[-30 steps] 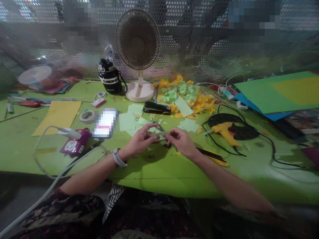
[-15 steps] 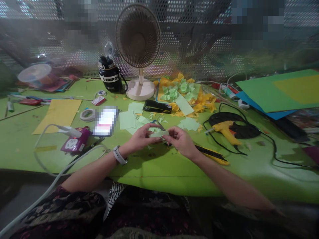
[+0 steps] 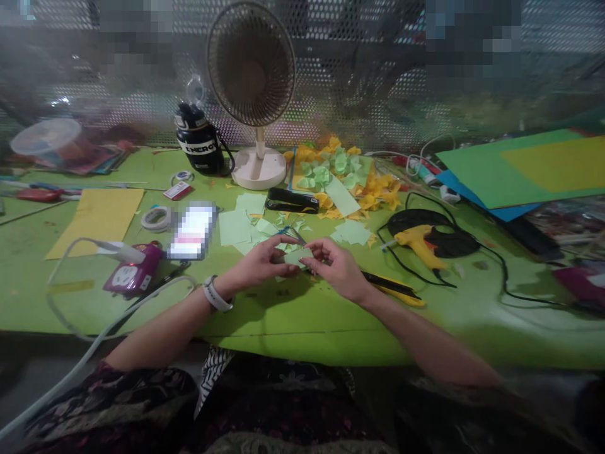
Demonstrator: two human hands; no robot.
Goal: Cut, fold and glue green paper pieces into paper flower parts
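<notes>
Just below the frame's centre, the left hand (image 3: 258,263) and right hand (image 3: 336,268) hold a small pale green paper piece (image 3: 297,256) in a narrow pinch grip above the table (image 3: 302,321). What look like scissors (image 3: 293,235) lie just beyond, partly hidden.

The pale green paper strip (image 3: 297,256) is now showing shorter and broader, and is being pinched between the left hand (image 3: 262,261) and the right hand (image 3: 338,270), which are drawing closer together. The head camera is turning slightly, sliding the cream round desk fan (image 3: 250,63) and the green tabletop (image 3: 302,334) leftward in view.
</notes>
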